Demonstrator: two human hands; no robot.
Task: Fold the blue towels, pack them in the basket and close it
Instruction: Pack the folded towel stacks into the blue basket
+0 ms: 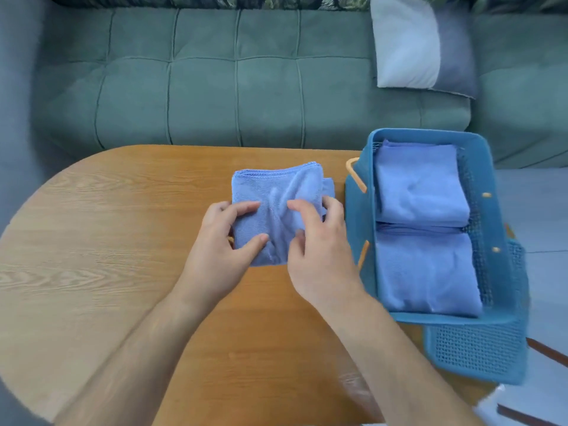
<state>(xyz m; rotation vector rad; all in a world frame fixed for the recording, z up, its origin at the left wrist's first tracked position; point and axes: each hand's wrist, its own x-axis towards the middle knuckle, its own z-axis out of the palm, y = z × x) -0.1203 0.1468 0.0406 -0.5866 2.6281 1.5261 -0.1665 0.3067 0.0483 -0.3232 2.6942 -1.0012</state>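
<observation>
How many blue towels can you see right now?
3. One towel on the table, gripped by the left hand and right hand; far towel and near towel in the basket. More may lie hidden under those.

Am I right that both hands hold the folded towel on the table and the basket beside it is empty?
Not quite: the basket is not empty; the head view shows a far towel and a near towel in it. The left hand and right hand do hold the folded towel on the table.
</observation>
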